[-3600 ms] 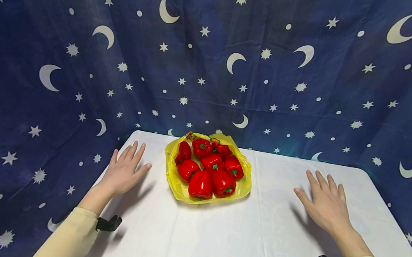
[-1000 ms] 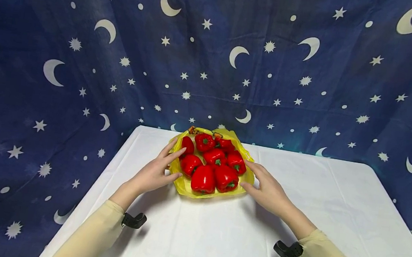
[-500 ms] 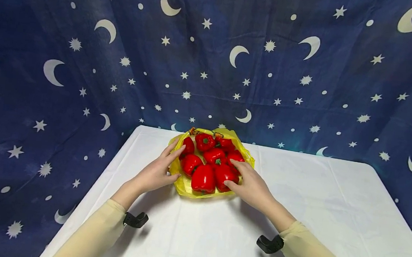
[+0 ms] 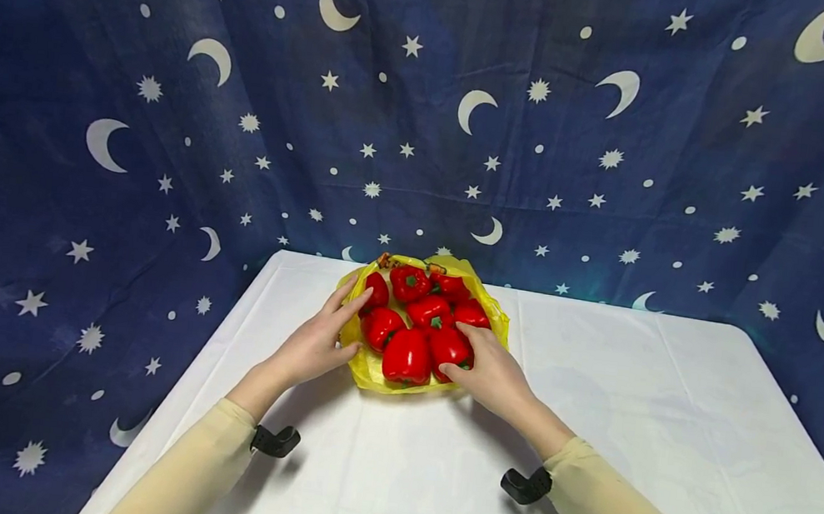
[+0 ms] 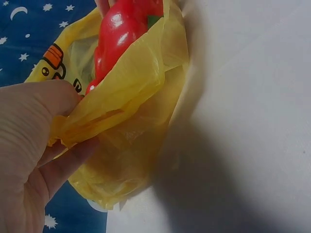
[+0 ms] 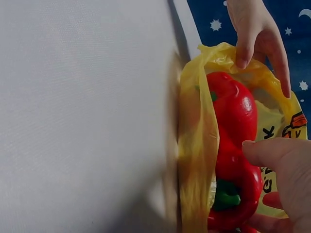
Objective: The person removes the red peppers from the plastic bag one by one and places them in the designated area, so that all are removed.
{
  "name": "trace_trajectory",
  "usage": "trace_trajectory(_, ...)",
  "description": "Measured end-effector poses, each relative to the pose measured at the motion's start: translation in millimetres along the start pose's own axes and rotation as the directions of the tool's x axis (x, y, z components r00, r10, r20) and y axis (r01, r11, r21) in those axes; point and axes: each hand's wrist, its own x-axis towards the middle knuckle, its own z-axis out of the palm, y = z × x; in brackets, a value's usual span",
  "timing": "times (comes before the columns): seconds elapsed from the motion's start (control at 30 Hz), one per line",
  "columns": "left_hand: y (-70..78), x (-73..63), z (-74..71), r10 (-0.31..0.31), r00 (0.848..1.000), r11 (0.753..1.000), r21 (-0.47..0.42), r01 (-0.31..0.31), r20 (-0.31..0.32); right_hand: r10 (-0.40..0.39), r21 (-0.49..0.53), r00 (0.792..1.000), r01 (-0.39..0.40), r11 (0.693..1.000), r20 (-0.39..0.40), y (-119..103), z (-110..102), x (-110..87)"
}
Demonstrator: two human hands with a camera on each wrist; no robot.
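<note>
Several red bell peppers [image 4: 409, 286] lie in a yellow plastic bag [image 4: 369, 376] with a wide mouth. At the bag's left side, my left hand [image 4: 312, 345] pinches its rim, thumb inside and fingers outside, as the left wrist view shows. My right hand [image 4: 497, 379] spans the front right bell pepper [image 4: 447, 353], thumb on the near side and fingers beyond it. In the right wrist view, thumb and fingers lie around that pepper with its green stem [image 6: 226, 194]. The far fingers are partly hidden behind it.
The bag stands on a white-covered table [image 4: 616, 396], near its back edge. A dark blue curtain [image 4: 426, 124] with moons and stars hangs behind and to the left. Each wrist wears a black strap mount [image 4: 527, 485].
Both hands came in from the table's sides to the bag. Over the last second my right hand moved left, from the bag's right rim onto the front right pepper; my left hand barely moved.
</note>
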Motion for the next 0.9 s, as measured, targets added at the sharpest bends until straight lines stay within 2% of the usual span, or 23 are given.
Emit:
trace_trajectory(0.43,-0.3,1.5,2.0,0.057,0.998,0.998,0.037,-0.057,-0.011,0.047,0.047,0.999,-0.047,0.998,-0.008,8,9,0.6)
trace_trajectory(0.9,1.0,1.2,0.9,0.076,0.997,0.995,0.063,-0.076,-0.004,0.067,0.088,0.997,-0.064,0.994,-0.031,10,18,-0.5)
